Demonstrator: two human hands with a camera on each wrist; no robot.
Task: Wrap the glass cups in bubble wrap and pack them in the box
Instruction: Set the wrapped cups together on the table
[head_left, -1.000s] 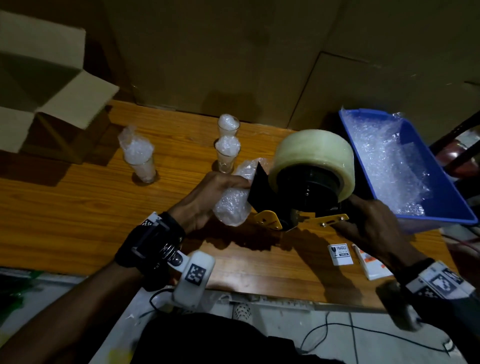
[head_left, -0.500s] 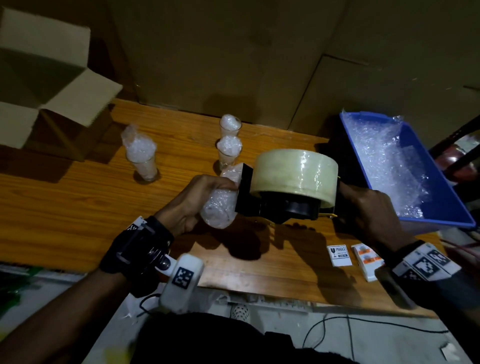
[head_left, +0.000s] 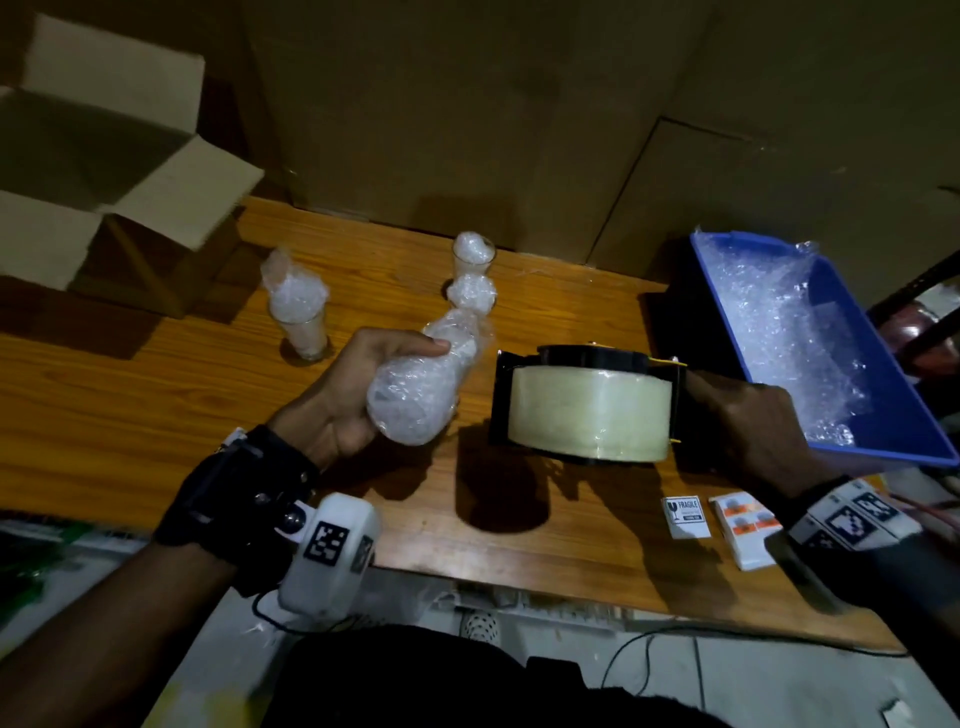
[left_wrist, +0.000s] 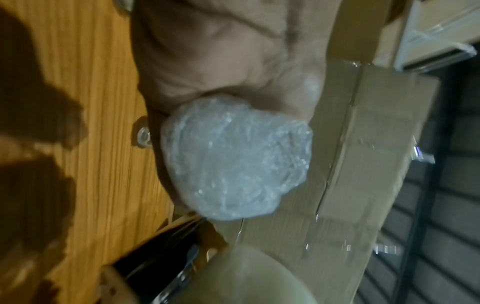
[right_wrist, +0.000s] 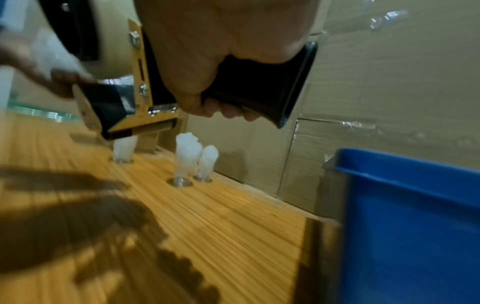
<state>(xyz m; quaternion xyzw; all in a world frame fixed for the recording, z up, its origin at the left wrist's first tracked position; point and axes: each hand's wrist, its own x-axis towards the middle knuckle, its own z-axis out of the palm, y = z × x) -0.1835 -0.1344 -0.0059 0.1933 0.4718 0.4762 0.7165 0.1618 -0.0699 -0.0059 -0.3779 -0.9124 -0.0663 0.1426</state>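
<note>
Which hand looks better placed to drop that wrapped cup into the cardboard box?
Left, probably. The left hand already grips the wrapped cup and the box is on its side; the right hand holds the tape dispenser.

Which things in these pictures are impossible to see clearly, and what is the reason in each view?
- Glass inside the wrapped cup: head and left wrist views, bubble wrap and the left hand cover it.
- Inside of the cardboard box: head view, cut by the left edge and dark.
- Small print on the fragile label: head view, too small.
- Tape dispenser cutter: right wrist view, motion blur.
</note>
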